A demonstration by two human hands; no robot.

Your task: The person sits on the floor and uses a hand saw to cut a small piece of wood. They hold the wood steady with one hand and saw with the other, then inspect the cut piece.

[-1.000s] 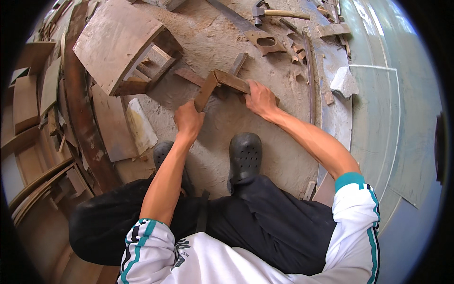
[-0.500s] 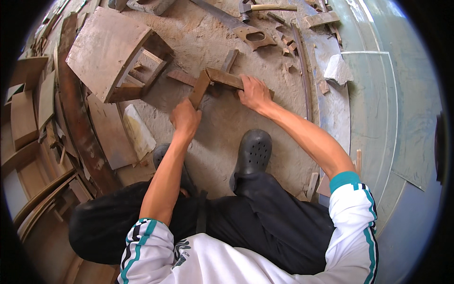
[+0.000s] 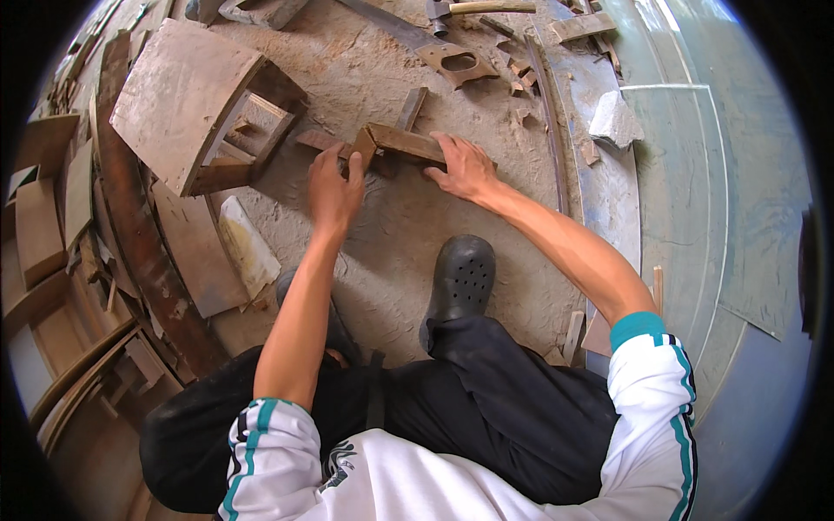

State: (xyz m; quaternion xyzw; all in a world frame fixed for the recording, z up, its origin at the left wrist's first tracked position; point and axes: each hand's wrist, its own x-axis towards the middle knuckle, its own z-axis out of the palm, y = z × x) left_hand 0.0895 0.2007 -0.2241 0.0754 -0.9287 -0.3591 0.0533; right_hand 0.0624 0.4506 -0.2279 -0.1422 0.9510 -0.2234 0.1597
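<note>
Two wooden strips meet at an angle just ahead of me. My left hand is curled round the shorter strip, fingers on its far side and thumb near the joint; the hand covers its lower part. Over the longer strip, which runs off to the right, my right hand closes with fingers on top and thumb at the near side. Beneath the joined pieces lie a reddish wood piece and a narrow offcut on the dusty ground.
A box-like wooden frame stands at the left. Farther off are a handsaw and a hammer. A white stone block rests at right beside glass-like sheets. Boards lie at the left.
My left hand has moved up along the shorter strip toward the joint, its thumb now raised. The right hand keeps its place on the longer strip. The view has shifted slightly.
</note>
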